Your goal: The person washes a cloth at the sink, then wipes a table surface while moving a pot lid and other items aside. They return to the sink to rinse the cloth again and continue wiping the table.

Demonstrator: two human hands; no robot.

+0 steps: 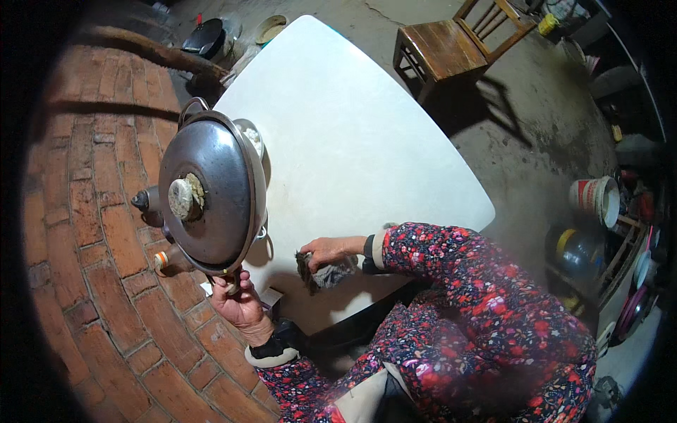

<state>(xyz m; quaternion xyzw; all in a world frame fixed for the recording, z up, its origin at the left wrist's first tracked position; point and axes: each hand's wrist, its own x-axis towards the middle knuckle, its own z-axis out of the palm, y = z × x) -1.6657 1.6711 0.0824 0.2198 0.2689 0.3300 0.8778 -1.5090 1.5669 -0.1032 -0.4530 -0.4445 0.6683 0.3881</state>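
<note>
A large metal pot (259, 174) with a domed lid (217, 158) is at the left edge of the white table (359, 132). Something pale is wrapped around the lid's knob (182, 198). My left hand (240, 304) grips the pot's near side handle (228, 284). Whether the pot rests on the table or is raised, I cannot tell. To the right of it, my right hand (329, 250) presses a dark, crumpled cloth (334, 276) on the tabletop near my body. Partly hidden behind the pot is a bowl (249, 129) with white contents.
Bottles, one with an orange-and-white cap (161, 259), stand between pot and brick wall (121, 232). A small box (271, 297) lies by my left wrist. Beyond the table are a wooden chair (441, 50) and a dark pan (203, 37). A white bucket (595, 198) is at right.
</note>
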